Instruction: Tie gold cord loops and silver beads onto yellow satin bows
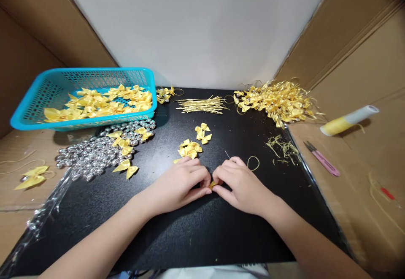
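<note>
Head view: one yellow ribbon [213, 184], lying between left hand [185, 181] and right hand [240, 185], pinched by both, neither nearer. Long axis: too covered to tell.

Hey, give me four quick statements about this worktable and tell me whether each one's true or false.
1. The left hand and right hand are both at a small yellow piece. True.
2. The basket is filled with beads. False: the blue basket holds yellow bows; silver beads lie outside it.
3. Gold cords lie near the white wall. True.
4. The snips lie left of the hands. False: the pink-handled snips lie to the right.
</note>
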`<state>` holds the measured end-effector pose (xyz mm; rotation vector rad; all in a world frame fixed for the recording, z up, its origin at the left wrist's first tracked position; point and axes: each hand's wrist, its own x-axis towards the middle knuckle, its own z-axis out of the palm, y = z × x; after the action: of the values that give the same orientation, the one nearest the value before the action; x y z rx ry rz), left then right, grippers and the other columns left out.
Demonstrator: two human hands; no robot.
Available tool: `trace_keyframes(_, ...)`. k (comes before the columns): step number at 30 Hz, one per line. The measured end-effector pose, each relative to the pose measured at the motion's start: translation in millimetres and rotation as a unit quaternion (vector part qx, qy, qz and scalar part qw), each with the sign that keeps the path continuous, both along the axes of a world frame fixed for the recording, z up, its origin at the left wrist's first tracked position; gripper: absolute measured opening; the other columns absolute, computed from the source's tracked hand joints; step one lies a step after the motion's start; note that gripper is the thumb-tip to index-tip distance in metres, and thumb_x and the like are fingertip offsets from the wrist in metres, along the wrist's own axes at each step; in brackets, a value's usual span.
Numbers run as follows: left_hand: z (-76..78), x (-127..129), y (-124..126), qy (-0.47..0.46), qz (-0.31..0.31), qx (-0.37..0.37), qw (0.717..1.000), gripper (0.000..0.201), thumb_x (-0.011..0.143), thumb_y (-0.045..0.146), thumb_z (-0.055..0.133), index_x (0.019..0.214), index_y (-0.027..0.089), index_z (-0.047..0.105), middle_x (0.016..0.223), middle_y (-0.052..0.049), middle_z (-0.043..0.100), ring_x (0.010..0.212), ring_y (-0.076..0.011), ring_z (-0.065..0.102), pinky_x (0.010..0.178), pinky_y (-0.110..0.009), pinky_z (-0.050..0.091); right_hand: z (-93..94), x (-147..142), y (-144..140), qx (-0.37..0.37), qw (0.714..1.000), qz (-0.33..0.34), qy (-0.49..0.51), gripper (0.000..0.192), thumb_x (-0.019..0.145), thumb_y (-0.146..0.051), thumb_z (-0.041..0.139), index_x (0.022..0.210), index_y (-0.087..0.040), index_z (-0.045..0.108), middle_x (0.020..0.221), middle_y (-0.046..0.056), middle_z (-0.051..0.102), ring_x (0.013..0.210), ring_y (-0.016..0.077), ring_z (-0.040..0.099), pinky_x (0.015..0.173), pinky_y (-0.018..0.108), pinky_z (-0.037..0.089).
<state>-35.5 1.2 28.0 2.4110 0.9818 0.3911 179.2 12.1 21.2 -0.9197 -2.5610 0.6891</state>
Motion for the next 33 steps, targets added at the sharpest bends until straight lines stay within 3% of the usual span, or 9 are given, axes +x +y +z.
trace_keyframes(4, -0.5, 0, 0, 0.004, -0.006, -0.008, 1.000, 0.015, 0.093, 0.032, 0.054, 0.084, 0.020, 0.057, 0.079, -0.001, 0.062, 0.077, -0.0166, 0.053, 0.074, -0.029, 0.034, 4.2, 0, -1, -0.025, 0.999, 0.021, 0.006, 0.017, 0.085, -0.026, 0.063, 0.076, -0.020, 0.050, 0.074, -0.002, 0.059, 0.078, 0.0158, 0.050, 0.085, 0.036, 0.033)
trace_keyframes(8, 3.7, 0, -2, -0.040, -0.015, -0.078, 0.996, 0.018, 0.094, 0.035, 0.053, 0.085, 0.019, 0.056, 0.080, -0.002, 0.060, 0.077, -0.0159, 0.052, 0.075, -0.028, 0.037, 8.6, 1, -3, -0.104, 0.992, 0.043, 0.063, 0.016, 0.081, -0.019, 0.061, 0.073, -0.020, 0.047, 0.074, -0.002, 0.058, 0.076, 0.0147, 0.049, 0.082, 0.033, 0.035)
trace_keyframes(13, 9.8, 3, -5, -0.106, -0.039, -0.154, 0.981, 0.022, 0.094, 0.035, 0.051, 0.080, 0.018, 0.052, 0.078, 0.000, 0.056, 0.074, -0.0138, 0.051, 0.073, -0.025, 0.040, 6.1, 1, -1, -0.240, 0.951, 0.078, 0.179, 0.023, 0.085, -0.024, 0.050, 0.066, -0.020, 0.038, 0.069, -0.003, 0.049, 0.068, 0.0132, 0.044, 0.072, 0.029, 0.035)
trace_keyframes(17, 10.0, 6, -6, -0.132, -0.037, -0.183, 0.974, 0.025, 0.094, 0.036, 0.050, 0.077, 0.019, 0.047, 0.076, 0.000, 0.053, 0.072, -0.0131, 0.048, 0.068, -0.024, 0.040, 0.4, 1, -1, -0.307, 0.923, 0.079, 0.218, 0.027, 0.086, -0.030, 0.050, 0.065, -0.021, 0.036, 0.069, -0.003, 0.043, 0.065, 0.0127, 0.041, 0.065, 0.026, 0.034)
trace_keyframes(26, 6.1, 6, -4, -0.198, -0.040, -0.251, 0.947, 0.026, 0.094, 0.036, 0.050, 0.076, 0.018, 0.043, 0.075, 0.001, 0.054, 0.070, -0.0115, 0.048, 0.066, -0.023, 0.040, -2.4, -1, -1, -0.325, 0.913, 0.071, 0.237, 0.034, 0.088, -0.039, 0.051, 0.064, -0.021, 0.036, 0.067, -0.003, 0.042, 0.062, 0.0117, 0.039, 0.061, 0.025, 0.032)
trace_keyframes(33, 1.5, 11, -7, -0.236, -0.013, -0.308, 0.922, 0.028, 0.092, 0.036, 0.051, 0.074, 0.019, 0.039, 0.076, 0.000, 0.053, 0.071, -0.0118, 0.046, 0.066, -0.024, 0.040, -0.9, -1, -1, -0.325, 0.911, 0.062, 0.248, 0.028, 0.085, -0.030, 0.053, 0.065, -0.020, 0.037, 0.066, -0.004, 0.042, 0.063, 0.0114, 0.039, 0.062, 0.025, 0.032)
